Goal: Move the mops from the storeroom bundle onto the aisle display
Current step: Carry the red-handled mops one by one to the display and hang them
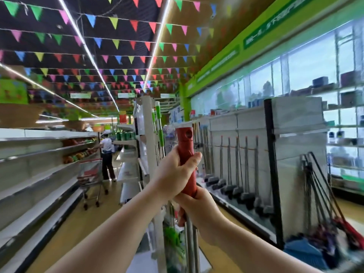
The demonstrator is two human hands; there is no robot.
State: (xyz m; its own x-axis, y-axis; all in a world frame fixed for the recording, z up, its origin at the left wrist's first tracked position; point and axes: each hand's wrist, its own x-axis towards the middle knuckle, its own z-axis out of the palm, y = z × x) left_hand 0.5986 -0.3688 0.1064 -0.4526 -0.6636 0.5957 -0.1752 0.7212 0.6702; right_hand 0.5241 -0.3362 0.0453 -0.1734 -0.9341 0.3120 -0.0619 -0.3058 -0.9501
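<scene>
I hold a mop upright in front of me by its red plastic handle [186,148], which sits on a metal pole [190,243]. My left hand [173,174] grips the upper part of the red grip. My right hand [197,211] grips its lower end, just above the bare pole. The mop's head is out of view below. On the right, the aisle display [254,134] has several mops and brooms [236,174] hanging in a row.
Grey shelving [35,174] runs along the left. A person [107,156] stands by a shopping cart [91,182] further down the aisle. A white post with green-handled tools [157,125] stands straight ahead. Brooms and a blue dustpan [307,251] lean at the display's near end.
</scene>
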